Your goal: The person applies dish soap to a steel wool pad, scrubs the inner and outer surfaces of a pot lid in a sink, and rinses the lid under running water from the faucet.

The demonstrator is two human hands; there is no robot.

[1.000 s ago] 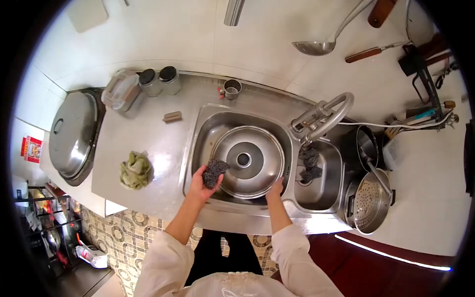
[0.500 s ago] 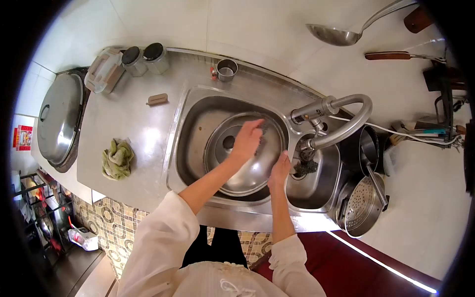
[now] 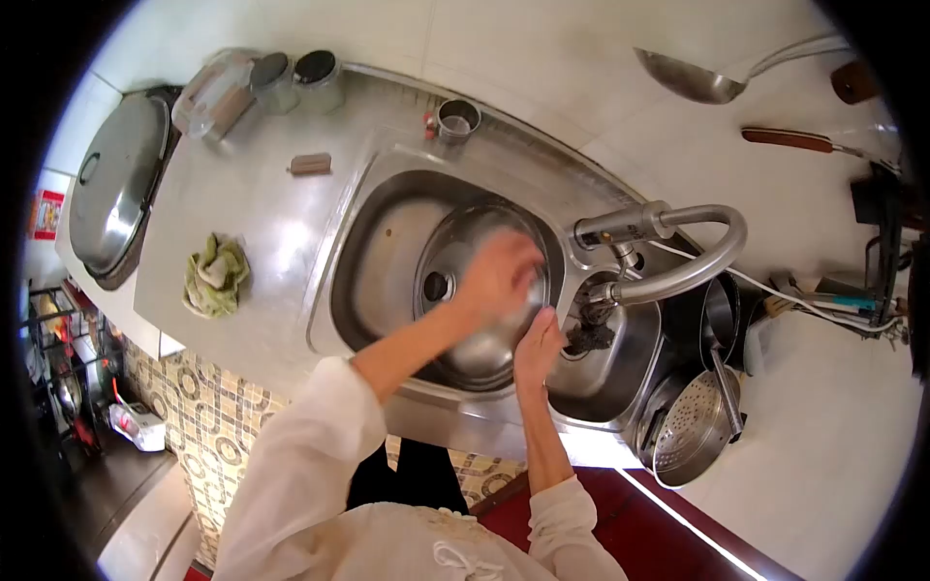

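A round, shiny steel pot lid [image 3: 484, 353] with a dark knob in its middle lies in the large sink basin [image 3: 363, 252]. My right hand [image 3: 540, 347] is closed on the lid's right rim, beside the divider between the two basins. My left hand [image 3: 499, 276] is over the lid's upper right part, its fingers curled and smeared by motion. Something dark shows by those fingers, but I cannot make out what it is. The steel faucet [image 3: 678, 257] curves over the small basin [image 3: 605, 378], to the right of both hands.
Left on the steel counter are a green-white cloth [image 3: 216, 276], a small brown block [image 3: 310, 165] and two dark-lidded jars [image 3: 318, 82]. A metal cup [image 3: 457, 119] stands behind the basin. A perforated steamer [image 3: 690, 426] leans at right; a ladle [image 3: 693, 77] hangs above.
My left hand has shifted right across the lid and is more blurred. My right hand still grips the rim, slightly lower to the left. The whole view has shifted and turned a little.
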